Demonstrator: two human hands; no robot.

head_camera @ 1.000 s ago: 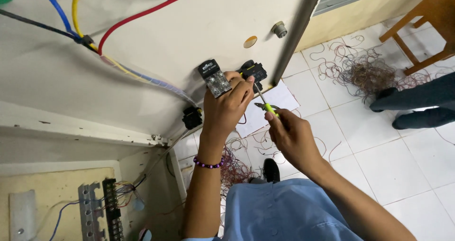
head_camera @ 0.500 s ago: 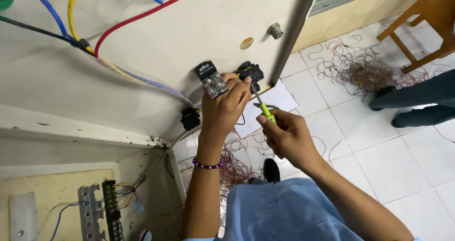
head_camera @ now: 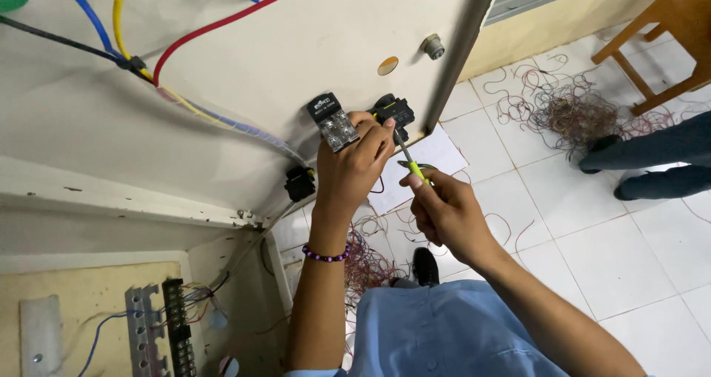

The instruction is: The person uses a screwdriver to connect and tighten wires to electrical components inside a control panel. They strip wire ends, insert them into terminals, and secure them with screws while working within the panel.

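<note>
A black switch block (head_camera: 392, 112) sits on the inside of the open cabinet door (head_camera: 296, 73), just right of a second black part with clear windows (head_camera: 333, 121). The screwdriver (head_camera: 407, 157) has its tip at the block. The right hand (head_camera: 448, 214) is closed around its yellow-green handle. The left hand (head_camera: 355, 162) is curled, fingertips pressed on both parts. Coloured cables (head_camera: 148, 44) run across the door. Loose wire (head_camera: 570, 110) lies tangled on the tiled floor (head_camera: 629, 258), near someone's dark shoes (head_camera: 600, 155).
</note>
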